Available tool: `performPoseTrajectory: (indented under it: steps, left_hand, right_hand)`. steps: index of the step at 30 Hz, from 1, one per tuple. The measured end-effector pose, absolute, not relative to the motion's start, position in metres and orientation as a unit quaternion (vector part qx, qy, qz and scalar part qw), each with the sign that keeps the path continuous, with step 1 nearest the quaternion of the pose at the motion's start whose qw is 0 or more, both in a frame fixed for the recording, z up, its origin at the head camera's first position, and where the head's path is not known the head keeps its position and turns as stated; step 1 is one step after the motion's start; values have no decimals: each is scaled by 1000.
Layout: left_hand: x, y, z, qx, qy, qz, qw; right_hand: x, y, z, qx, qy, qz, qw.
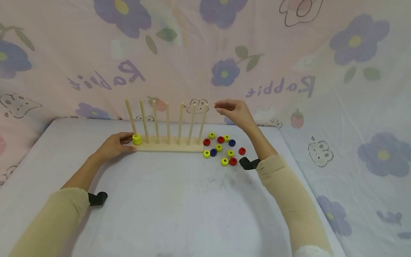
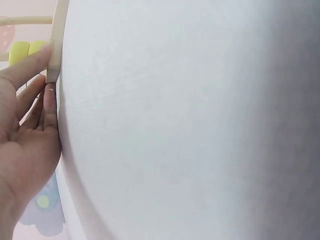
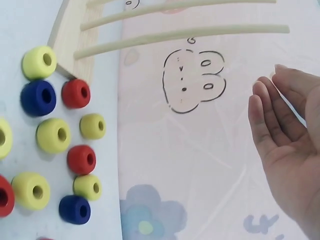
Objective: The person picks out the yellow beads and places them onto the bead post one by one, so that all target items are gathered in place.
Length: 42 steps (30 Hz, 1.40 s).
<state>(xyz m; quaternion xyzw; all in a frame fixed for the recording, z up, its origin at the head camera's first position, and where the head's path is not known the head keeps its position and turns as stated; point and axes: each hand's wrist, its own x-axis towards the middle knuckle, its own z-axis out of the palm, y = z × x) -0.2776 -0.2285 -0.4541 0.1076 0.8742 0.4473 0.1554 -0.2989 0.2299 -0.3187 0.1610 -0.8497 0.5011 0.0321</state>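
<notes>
A pale wooden peg rack stands on the table with a row of upright pegs. Two yellow beads are stacked at the foot of its leftmost peg. My left hand grips the left end of the rack's base, thumb at the front edge, as the left wrist view also shows. Level with the top of the rightmost peg, my right hand is raised in the air, its fingers loosely bent and nothing visible in them. Loose red, yellow and blue beads lie below it, beside the rack's right end.
The white-covered table extends toward me in front of the rack. Behind it hangs a printed cloth with flowers and rabbits. A black wrist mount sticks out from the left sleeve, another from the right.
</notes>
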Motion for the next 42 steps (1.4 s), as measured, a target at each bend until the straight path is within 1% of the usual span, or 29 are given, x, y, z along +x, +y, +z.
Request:
performPoseTrajectory:
  steps: [10, 22, 33, 42]
  left_hand:
    - [-277, -227, -454, 109, 876, 442, 158]
    - [-278, -229, -453, 113, 881, 432, 155]
    - [-276, -230, -455, 112, 876, 443, 156]
    - [-276, -229, -453, 111, 875, 446, 151]
  right_hand:
    - [-291, 252, -338, 130, -867, 480, 33]
    - [-287, 272, -368, 119, -879, 461, 23]
    - [-291, 284, -401, 103, -877, 470, 12]
    - [-294, 297, -432, 86, -866, 492, 29]
